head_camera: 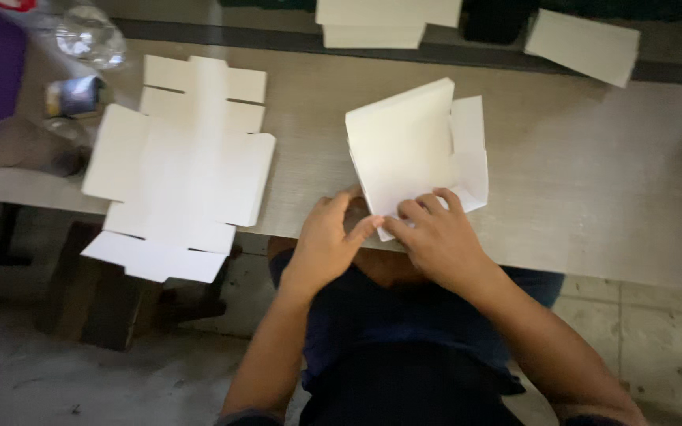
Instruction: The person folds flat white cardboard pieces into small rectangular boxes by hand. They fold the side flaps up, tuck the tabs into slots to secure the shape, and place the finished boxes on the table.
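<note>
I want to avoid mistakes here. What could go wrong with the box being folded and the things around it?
1. The half-folded box sits at the table edge, and both the left hand and right hand press only its near corner; it may slip off or crease badly.
2. The flat blanks overhang the same edge and could slide to the floor if bumped.
3. The light is dim, so fold lines may be hard to see.

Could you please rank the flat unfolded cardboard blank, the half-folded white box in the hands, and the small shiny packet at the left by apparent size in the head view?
1. Flat unfolded cardboard blank, largest.
2. Half-folded white box, held by the left hand and right hand; being folded, it may only look smaller.
3. Small shiny packet, clearly smallest.
</note>
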